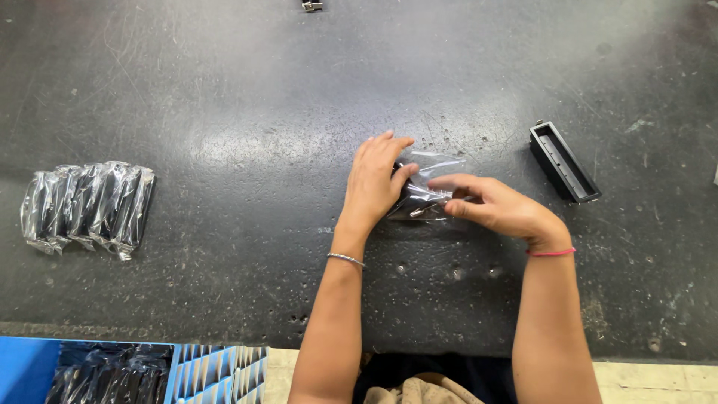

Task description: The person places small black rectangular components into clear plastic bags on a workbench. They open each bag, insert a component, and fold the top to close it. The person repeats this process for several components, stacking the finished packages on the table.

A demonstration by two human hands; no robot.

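A dark part in a clear plastic bag [426, 187] is being held by both hands at mid-table.

The bag is being pressed onto the dark worktop [224, 90] by the left hand [374, 183], fingers spread over its left end w/ the thumb on top; the bag's right edge is being pinched btwn thumb & fingers of the right hand [497, 209], so both hands are being kept close together, clamped on the same bag. A row of already bagged dark parts [90, 203] is lying well apart at the far left. An open black rectangular holder [565, 162] is sitting near the right hand, not touching it. A blue bin [30, 366] w/ more bagged pieces is showing at the bottom-left corner.
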